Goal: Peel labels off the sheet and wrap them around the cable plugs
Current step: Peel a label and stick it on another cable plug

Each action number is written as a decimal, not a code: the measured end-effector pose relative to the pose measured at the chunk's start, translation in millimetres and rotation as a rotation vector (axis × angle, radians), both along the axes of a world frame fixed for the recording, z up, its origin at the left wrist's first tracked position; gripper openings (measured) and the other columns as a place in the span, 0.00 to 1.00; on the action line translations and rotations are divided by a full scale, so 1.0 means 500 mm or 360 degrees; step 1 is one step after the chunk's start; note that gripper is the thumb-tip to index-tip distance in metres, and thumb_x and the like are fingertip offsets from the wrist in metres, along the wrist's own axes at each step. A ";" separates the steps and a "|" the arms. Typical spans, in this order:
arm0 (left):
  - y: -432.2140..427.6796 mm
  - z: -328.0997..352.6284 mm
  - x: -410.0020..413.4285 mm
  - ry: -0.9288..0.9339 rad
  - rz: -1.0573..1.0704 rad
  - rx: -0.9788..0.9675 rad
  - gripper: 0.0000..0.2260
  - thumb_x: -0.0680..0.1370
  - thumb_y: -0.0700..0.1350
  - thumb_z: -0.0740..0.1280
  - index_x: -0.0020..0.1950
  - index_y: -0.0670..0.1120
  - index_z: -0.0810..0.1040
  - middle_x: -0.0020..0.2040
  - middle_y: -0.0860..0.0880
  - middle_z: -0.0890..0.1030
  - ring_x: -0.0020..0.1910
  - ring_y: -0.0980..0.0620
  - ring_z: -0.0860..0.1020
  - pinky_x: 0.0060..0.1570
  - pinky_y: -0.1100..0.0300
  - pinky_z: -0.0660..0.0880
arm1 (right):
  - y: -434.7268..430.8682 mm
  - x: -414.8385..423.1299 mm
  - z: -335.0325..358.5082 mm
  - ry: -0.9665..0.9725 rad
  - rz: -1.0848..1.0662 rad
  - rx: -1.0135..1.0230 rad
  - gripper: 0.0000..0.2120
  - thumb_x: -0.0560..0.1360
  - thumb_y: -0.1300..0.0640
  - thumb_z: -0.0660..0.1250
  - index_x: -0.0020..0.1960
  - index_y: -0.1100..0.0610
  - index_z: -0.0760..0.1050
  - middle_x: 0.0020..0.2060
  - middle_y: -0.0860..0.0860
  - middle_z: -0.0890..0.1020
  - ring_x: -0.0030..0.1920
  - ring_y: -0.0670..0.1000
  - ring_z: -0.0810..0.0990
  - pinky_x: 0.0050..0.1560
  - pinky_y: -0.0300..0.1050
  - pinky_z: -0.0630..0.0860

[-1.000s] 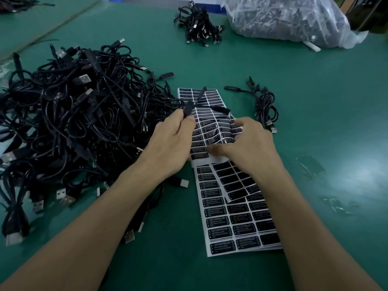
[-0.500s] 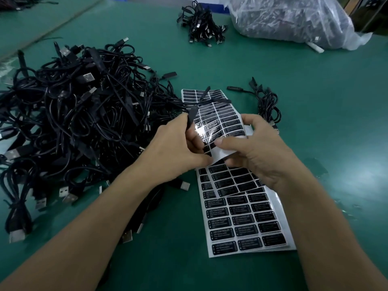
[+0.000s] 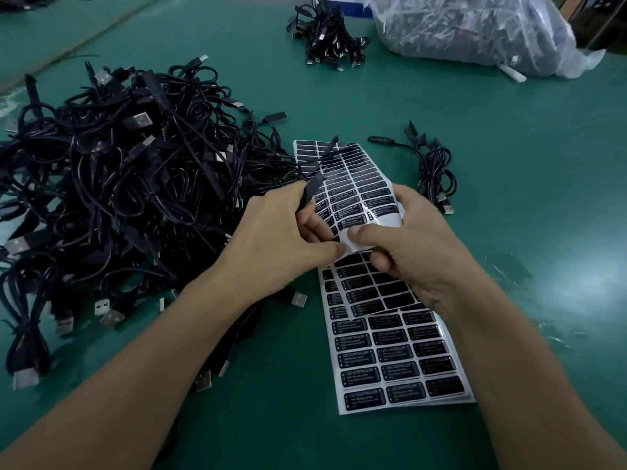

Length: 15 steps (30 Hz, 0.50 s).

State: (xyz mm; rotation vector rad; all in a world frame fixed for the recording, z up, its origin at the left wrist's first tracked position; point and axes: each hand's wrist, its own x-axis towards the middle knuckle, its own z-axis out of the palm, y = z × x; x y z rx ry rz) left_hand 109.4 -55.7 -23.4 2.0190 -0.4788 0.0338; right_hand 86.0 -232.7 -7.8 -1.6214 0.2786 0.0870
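In the middle, my right hand (image 3: 419, 247) is gripping the white sheet of black rectangular labels (image 3: 359, 198), curling it higher than before; my left hand (image 3: 273, 240), pinching a slim black cable plug (image 3: 309, 193), is probably starting a peel.

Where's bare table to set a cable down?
Free: table on the right, between small cable bundle and plastic bag. Crowded: cable pile at left; centre, where left hand holds a cable plug, right hand the label sheet.

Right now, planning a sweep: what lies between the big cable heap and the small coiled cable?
In the head view, the label sheet lies between cable heap and coiled cable; right hand bends it, left hand grips a plug.
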 end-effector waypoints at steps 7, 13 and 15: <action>-0.003 0.001 -0.008 -0.0039 -0.0030 0.0007 0.23 0.67 0.47 0.79 0.36 0.50 0.62 0.36 0.56 0.85 0.32 0.60 0.82 0.32 0.72 0.74 | 0.004 0.002 -0.005 0.0021 -0.0007 -0.0020 0.19 0.73 0.68 0.73 0.60 0.57 0.73 0.45 0.59 0.83 0.21 0.44 0.67 0.20 0.34 0.66; -0.002 -0.003 -0.007 -0.0053 -0.0039 0.0007 0.24 0.68 0.42 0.78 0.37 0.48 0.59 0.35 0.56 0.85 0.33 0.61 0.82 0.33 0.68 0.76 | -0.002 0.010 -0.024 0.0078 -0.0029 -0.0112 0.35 0.73 0.64 0.75 0.76 0.57 0.62 0.65 0.60 0.77 0.22 0.44 0.69 0.21 0.32 0.68; -0.001 -0.005 -0.005 -0.0052 -0.0023 0.0017 0.24 0.67 0.39 0.77 0.37 0.48 0.58 0.34 0.56 0.85 0.30 0.62 0.78 0.31 0.64 0.75 | -0.003 0.013 -0.027 0.0095 -0.0027 -0.0142 0.37 0.73 0.63 0.75 0.77 0.56 0.61 0.69 0.60 0.74 0.22 0.44 0.69 0.22 0.31 0.69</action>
